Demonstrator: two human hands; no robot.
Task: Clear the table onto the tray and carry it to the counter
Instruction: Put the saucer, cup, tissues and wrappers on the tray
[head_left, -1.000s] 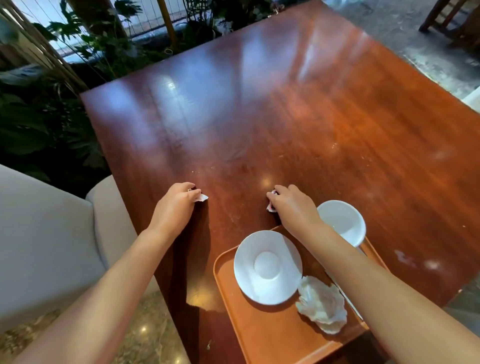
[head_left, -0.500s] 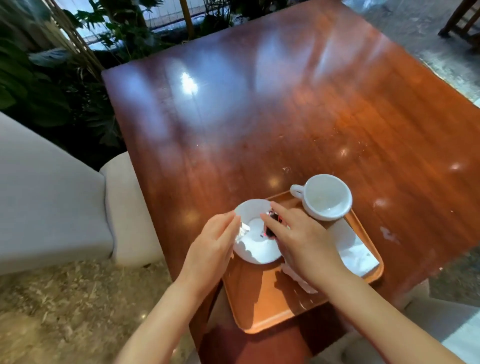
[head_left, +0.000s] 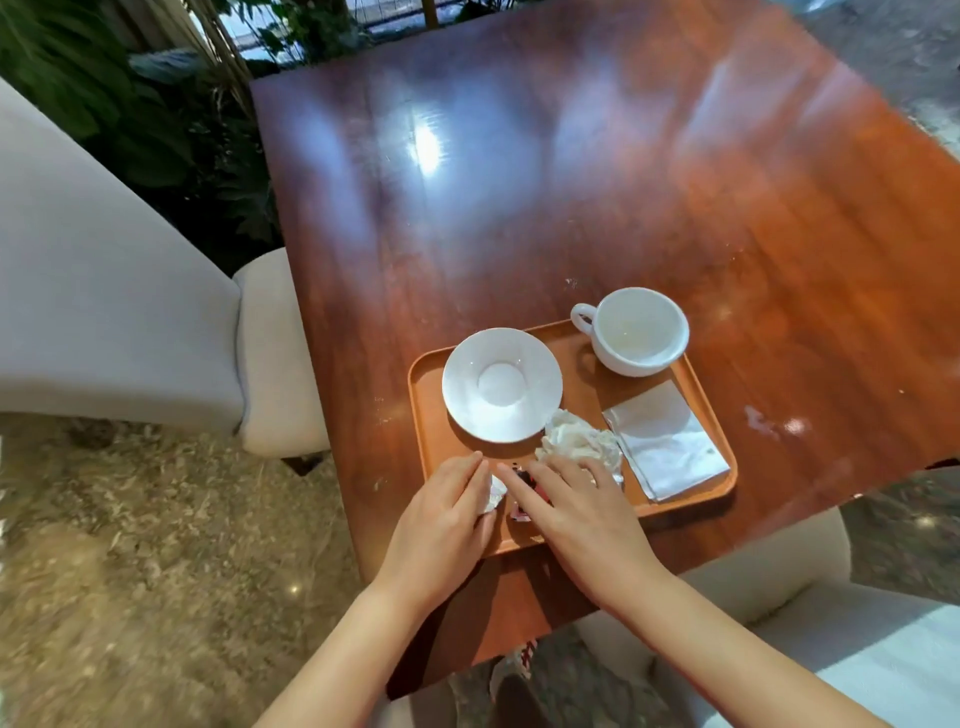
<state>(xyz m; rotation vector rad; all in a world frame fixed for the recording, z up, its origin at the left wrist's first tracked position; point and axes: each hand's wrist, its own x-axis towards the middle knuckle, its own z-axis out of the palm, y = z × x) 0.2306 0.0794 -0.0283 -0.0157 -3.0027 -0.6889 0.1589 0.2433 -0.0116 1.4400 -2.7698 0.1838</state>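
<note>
I see the tray (head_left: 717, 470) at the counter's (head_left: 571, 208) near edge, holding a saucer (head_left: 502, 384), cup (head_left: 640, 331), crumpled tissue (head_left: 579, 441) and flat napkin (head_left: 665, 441). My left hand (head_left: 441, 514) sits over the tray's near left corner, fingers (head_left: 467, 470) curled on a white scrap (head_left: 493, 493). My right hand (head_left: 576, 512) lies beside it, fingers together over a dark wrapper (head_left: 522, 501); I cannot tell whether they grip it.
</note>
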